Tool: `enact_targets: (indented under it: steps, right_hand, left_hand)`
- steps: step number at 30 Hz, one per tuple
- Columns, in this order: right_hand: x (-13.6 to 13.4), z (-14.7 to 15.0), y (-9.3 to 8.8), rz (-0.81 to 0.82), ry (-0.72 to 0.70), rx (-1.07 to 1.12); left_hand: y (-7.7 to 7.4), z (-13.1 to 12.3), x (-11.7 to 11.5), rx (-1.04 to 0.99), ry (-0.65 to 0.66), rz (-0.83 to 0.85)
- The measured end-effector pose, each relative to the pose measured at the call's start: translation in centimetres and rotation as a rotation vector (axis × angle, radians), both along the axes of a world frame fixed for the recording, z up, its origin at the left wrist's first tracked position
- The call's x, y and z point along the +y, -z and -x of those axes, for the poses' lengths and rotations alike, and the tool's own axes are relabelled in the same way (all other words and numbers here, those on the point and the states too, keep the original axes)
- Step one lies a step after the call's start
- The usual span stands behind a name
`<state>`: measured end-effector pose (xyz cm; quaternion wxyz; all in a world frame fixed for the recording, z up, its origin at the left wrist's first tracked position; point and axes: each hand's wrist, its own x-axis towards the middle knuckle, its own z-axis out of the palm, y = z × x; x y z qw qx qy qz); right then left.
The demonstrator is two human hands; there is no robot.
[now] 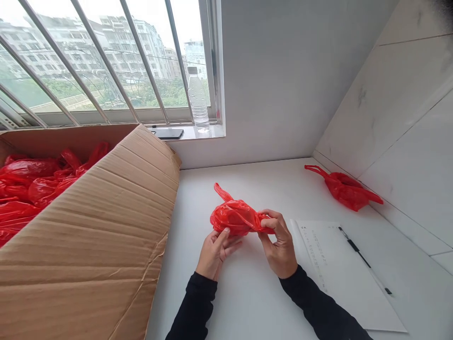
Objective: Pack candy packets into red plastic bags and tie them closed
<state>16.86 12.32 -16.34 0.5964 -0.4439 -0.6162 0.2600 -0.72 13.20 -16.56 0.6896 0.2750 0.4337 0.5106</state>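
A crumpled red plastic bag (235, 217) is held just above the white table, with one thin end sticking up at its upper left. My left hand (215, 250) supports it from below, thumb on the front and fingers partly under the bag. At the bag's right end, my right hand (279, 241) pinches the gathered plastic between thumb and fingers. What is inside the bag cannot be made out.
A cardboard box (116, 226) full of red bags (38, 179) stands at left. Another red bag (348, 191) lies at back right. A notebook (339, 269) and pen (354, 246) are at right. The sill holds a bottle (198, 101) and phone (169, 134).
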Motion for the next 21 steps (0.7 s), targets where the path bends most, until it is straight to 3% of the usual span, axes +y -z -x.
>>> enact_targets:
  steps: [5,7,9,11,12,14,17,19,21]
  right_hand:
    - [-0.5,0.1,-0.1,-0.208,0.098,-0.193]
    - [-0.7,0.3,-0.4,-0.237,-0.028,-0.3]
    - [-1.1,0.6,-0.9,-0.233,-0.263,-0.365]
    - [-1.4,1.0,-1.4,-0.194,-0.43,-0.325]
    - [-1.5,1.1,-1.5,-0.165,-0.436,-0.273]
    - [-1.2,1.1,-1.4,-0.062,-0.294,-0.142]
    - [0.0,0.5,-0.7,0.222,-0.048,0.084]
    - [1.0,0.1,-0.2,0.44,-0.085,0.272]
    - [1.7,-0.2,0.3,0.598,-0.226,0.458]
  left_hand:
    - [-0.9,0.3,-0.5,0.072,-0.031,0.056]
    - [-1.3,0.1,-0.8,-0.085,0.005,0.061]
    - [-1.6,-0.3,-0.9,-0.232,0.019,0.038]
    - [-1.8,-0.5,-1.0,-0.247,-0.042,0.015]
    - [-1.9,-0.5,-1.0,-0.23,-0.08,0.011]
    - [-1.8,-0.4,-0.9,-0.224,-0.145,0.02]
    - [-1.5,0.1,-0.8,-0.261,-0.227,0.057]
    - [-1.4,0.3,-0.8,-0.247,-0.23,0.101]
    - [-1.3,0.5,-0.9,-0.22,-0.186,0.144]
